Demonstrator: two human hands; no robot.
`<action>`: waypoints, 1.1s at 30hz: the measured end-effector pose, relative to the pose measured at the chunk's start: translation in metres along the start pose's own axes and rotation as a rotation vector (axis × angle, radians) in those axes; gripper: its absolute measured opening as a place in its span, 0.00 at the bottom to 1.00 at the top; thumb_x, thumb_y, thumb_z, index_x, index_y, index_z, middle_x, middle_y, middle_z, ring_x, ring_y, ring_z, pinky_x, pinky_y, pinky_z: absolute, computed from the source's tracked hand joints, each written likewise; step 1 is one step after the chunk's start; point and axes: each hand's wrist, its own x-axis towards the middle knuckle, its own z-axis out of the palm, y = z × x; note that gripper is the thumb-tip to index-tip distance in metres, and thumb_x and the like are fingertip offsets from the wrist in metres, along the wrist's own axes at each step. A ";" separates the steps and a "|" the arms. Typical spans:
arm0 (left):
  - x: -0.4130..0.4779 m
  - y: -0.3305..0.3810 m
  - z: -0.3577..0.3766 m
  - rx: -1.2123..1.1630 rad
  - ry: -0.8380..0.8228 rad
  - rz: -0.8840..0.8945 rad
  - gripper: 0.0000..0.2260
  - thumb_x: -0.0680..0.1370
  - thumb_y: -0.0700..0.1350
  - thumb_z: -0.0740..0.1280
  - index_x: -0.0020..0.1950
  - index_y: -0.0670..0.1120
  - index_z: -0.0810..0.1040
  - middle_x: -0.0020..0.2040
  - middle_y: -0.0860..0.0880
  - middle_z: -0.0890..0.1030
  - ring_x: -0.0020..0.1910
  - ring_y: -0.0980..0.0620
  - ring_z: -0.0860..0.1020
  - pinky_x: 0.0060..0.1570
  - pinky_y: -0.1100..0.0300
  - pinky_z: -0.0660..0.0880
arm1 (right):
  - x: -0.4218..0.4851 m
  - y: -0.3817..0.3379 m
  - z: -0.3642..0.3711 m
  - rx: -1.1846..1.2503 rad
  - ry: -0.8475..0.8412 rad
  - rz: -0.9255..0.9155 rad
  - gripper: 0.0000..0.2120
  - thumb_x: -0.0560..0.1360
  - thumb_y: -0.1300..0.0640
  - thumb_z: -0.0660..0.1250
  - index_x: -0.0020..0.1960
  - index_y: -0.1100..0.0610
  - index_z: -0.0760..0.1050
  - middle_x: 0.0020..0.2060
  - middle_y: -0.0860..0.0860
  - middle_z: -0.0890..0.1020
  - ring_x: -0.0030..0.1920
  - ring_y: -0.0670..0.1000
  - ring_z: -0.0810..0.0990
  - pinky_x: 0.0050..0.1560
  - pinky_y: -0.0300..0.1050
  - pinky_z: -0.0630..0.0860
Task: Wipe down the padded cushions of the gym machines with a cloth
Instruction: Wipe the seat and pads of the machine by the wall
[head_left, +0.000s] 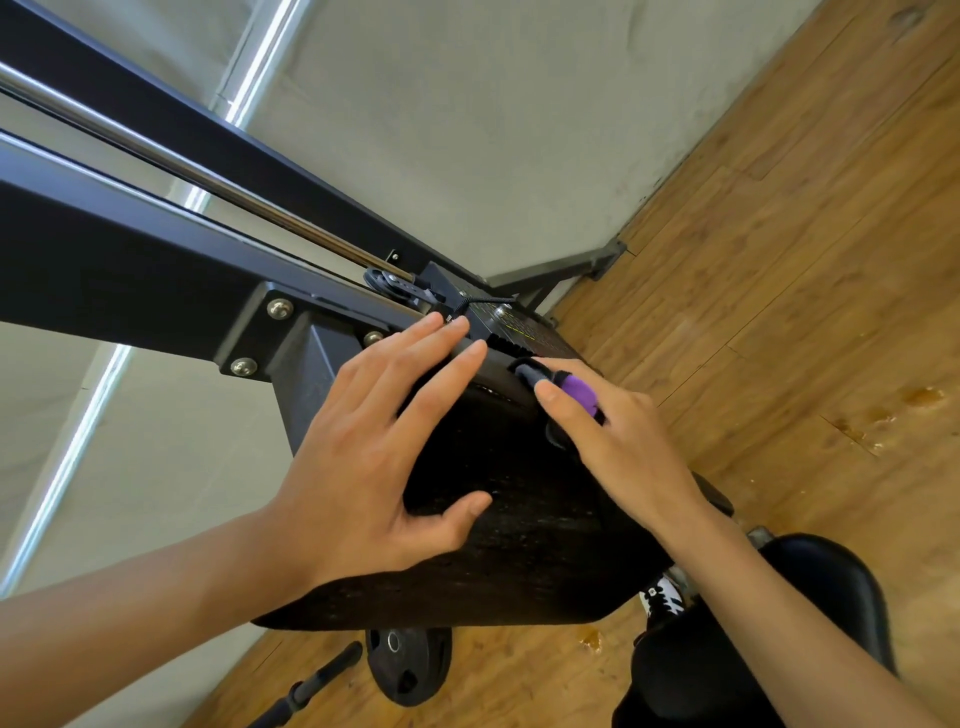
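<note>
A black padded cushion (519, 545) of a gym machine fills the middle of the view. My left hand (374, 457) lies flat on its left part with straight, spread fingers; the fingertips reach the cushion's top edge by the frame. My right hand (613, 441) is at the cushion's upper right corner. Its thumb and fingers pinch a bunched purple and black cloth (579, 392) against that top edge. Most of the cloth is hidden under the hand.
The machine's black steel frame (130, 260) and chrome guide rods (156, 150) run from upper left to a pulley (382, 283). A weight plate (408, 665) and a bar (322, 680) lie on the wooden floor (805, 260). A black seat (831, 597) is at lower right.
</note>
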 end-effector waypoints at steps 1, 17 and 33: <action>0.000 0.000 0.000 0.001 0.001 0.000 0.38 0.77 0.63 0.64 0.81 0.43 0.62 0.80 0.41 0.66 0.82 0.42 0.61 0.76 0.40 0.64 | -0.001 -0.001 0.002 0.013 0.035 -0.023 0.27 0.76 0.29 0.55 0.67 0.40 0.76 0.51 0.40 0.83 0.53 0.38 0.81 0.53 0.44 0.79; -0.001 -0.002 0.002 -0.010 0.036 0.001 0.37 0.80 0.66 0.59 0.80 0.41 0.62 0.80 0.41 0.66 0.82 0.43 0.62 0.75 0.39 0.65 | -0.007 -0.021 0.021 0.014 0.119 -0.429 0.20 0.83 0.47 0.61 0.72 0.52 0.72 0.71 0.50 0.73 0.70 0.45 0.73 0.68 0.46 0.75; 0.002 0.003 0.000 -0.005 0.026 -0.040 0.42 0.82 0.68 0.53 0.81 0.33 0.58 0.82 0.37 0.62 0.82 0.42 0.61 0.78 0.40 0.62 | -0.001 -0.049 0.029 -0.062 0.185 -0.517 0.26 0.84 0.44 0.57 0.76 0.58 0.69 0.65 0.50 0.77 0.65 0.46 0.77 0.63 0.42 0.76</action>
